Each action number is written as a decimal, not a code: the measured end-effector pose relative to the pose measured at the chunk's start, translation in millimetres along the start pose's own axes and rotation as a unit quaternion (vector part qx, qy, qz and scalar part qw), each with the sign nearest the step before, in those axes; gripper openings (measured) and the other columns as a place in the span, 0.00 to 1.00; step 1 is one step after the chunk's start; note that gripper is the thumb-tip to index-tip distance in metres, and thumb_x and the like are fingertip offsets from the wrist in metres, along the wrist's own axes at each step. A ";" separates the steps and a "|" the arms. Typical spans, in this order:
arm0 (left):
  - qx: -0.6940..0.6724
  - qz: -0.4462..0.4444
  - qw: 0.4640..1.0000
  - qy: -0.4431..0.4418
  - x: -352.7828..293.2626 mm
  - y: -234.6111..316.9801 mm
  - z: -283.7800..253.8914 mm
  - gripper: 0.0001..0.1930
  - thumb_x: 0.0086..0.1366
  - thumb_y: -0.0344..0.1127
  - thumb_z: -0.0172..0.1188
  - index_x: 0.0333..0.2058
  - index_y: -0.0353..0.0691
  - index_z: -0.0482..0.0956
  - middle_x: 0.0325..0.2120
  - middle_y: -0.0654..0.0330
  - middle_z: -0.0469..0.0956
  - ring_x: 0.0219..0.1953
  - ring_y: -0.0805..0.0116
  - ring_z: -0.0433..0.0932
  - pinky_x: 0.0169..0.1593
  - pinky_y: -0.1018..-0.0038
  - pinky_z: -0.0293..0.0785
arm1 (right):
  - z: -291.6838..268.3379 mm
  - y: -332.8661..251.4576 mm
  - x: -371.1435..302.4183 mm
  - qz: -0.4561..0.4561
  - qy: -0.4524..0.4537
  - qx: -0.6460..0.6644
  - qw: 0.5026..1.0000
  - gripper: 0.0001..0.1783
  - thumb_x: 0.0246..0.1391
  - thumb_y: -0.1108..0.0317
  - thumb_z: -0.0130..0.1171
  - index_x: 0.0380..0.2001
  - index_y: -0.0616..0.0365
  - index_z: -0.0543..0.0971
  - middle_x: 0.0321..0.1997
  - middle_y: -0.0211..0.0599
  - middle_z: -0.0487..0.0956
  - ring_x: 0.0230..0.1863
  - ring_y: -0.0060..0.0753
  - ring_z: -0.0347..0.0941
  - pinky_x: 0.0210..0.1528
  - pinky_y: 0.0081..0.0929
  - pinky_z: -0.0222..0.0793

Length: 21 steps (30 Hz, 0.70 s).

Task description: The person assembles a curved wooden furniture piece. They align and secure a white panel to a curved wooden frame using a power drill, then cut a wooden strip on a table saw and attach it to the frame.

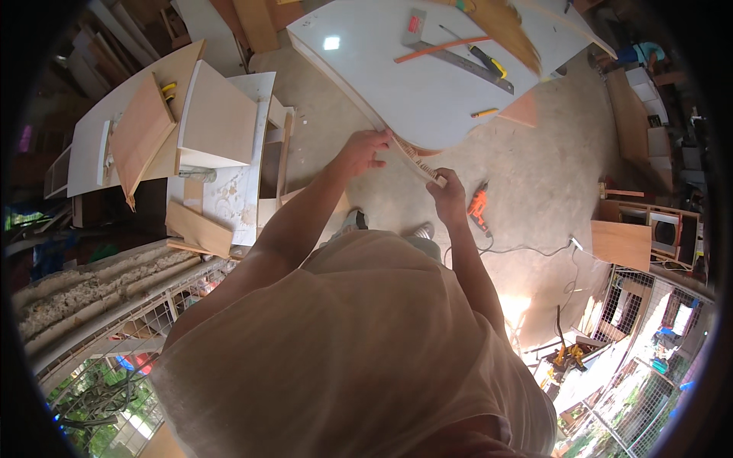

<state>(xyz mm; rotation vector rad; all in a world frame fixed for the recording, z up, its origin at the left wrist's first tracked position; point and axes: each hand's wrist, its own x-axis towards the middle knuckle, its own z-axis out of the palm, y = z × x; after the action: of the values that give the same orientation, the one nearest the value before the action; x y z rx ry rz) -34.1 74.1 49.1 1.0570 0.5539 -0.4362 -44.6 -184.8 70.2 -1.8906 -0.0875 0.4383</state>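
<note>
A thin wooden strip [416, 162] with a row of notches runs between my hands, beside the rounded near corner of a large pale-grey panel [366, 57]. My left hand [363, 153] pinches the strip's far end at the panel's edge between thumb and forefinger, the other fingers loosely apart. Lower and to the right, my right hand [450, 191] is closed around the near end. Lying on the panel are a metal square [473, 70], a yellow-and-black cutter [489, 62], a yellow pencil [484, 113], an orange strip [435, 51] and a tan curved piece [508, 34].
On the floor right of me lies an orange power drill [478, 208], its dark cable [527, 249] trailing rightward. Pale cabinets [217, 118] and loose boards [143, 137] stand at the left. A wooden box unit [622, 240] is at the right, above wire mesh fencing [630, 294].
</note>
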 end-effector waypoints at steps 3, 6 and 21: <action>-0.030 0.002 0.999 -0.017 3.2 -4.7 -0.8 0.28 0.63 0.53 0.64 0.52 0.38 0.70 0.49 0.55 0.69 0.45 0.69 0.69 0.44 0.62 0.77 | -9.9 -1.1 6.4 -0.030 -0.047 -0.082 0.995 0.25 0.50 0.69 0.67 0.53 0.56 0.75 0.43 0.34 0.80 0.42 0.28 0.74 0.47 0.28 0.70; -0.052 0.000 0.999 -0.009 2.9 -5.1 5.4 0.29 0.61 0.51 0.68 0.51 0.37 0.69 0.47 0.54 0.67 0.42 0.69 0.67 0.45 0.58 0.77 | -12.0 -8.7 17.9 -0.050 -0.083 -0.164 0.982 0.33 0.48 0.64 0.67 0.60 0.52 0.72 0.46 0.41 0.81 0.46 0.39 0.77 0.50 0.35 0.71; -0.050 -0.004 0.999 0.012 -9.5 -6.7 28.8 0.30 0.61 0.46 0.66 0.57 0.43 0.63 0.45 0.57 0.67 0.40 0.66 0.67 0.41 0.60 0.71 | -1.3 -21.7 50.8 -0.065 -0.202 -0.227 0.950 0.44 0.47 0.65 0.63 0.69 0.42 0.62 0.52 0.46 0.78 0.49 0.40 0.76 0.53 0.35 0.70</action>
<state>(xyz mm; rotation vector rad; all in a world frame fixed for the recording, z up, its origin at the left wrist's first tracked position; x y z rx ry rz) -39.3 46.0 61.2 0.9660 0.5946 -0.3997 6.2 -164.4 77.5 -2.1975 -0.6303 0.7594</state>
